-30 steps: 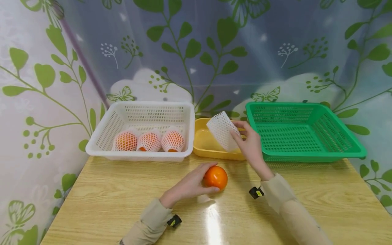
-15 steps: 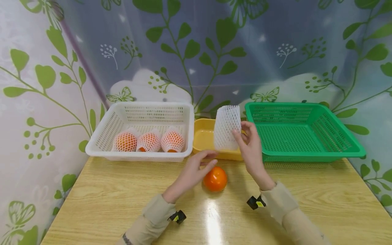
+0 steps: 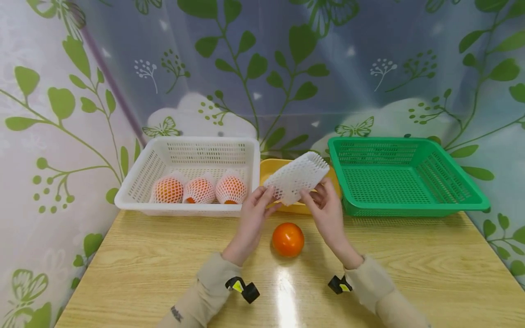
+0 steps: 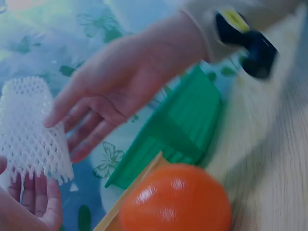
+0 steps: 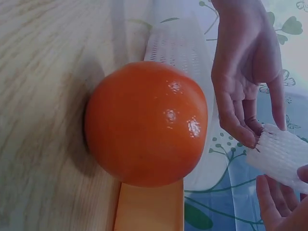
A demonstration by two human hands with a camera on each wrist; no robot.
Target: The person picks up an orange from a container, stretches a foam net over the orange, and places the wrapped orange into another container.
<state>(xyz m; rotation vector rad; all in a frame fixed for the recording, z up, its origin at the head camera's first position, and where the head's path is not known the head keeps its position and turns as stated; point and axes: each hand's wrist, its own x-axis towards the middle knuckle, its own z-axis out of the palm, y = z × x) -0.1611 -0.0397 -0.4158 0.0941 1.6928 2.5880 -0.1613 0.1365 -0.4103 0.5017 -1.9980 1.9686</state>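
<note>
A white foam fruit net is held slantwise above the table in the head view, in front of the yellow tub. My left hand pinches its lower left end between thumb and fingers. On its right side, my right hand grips the net with the thumb in front. The right wrist view shows the left fingertips at the end of the net. A smooth, shiny, round orange fruit rests on the table between the forearms, touched by neither hand.
A white basket at the left holds three orange fruits in foam nets, one being a netted fruit. The yellow tub stands between it and a green basket at the right. A patterned curtain hangs behind.
My left hand has let go of the orange fruit and moved up to take the foam net's left end. The right hand has tilted the net and brought it towards the left hand.
</note>
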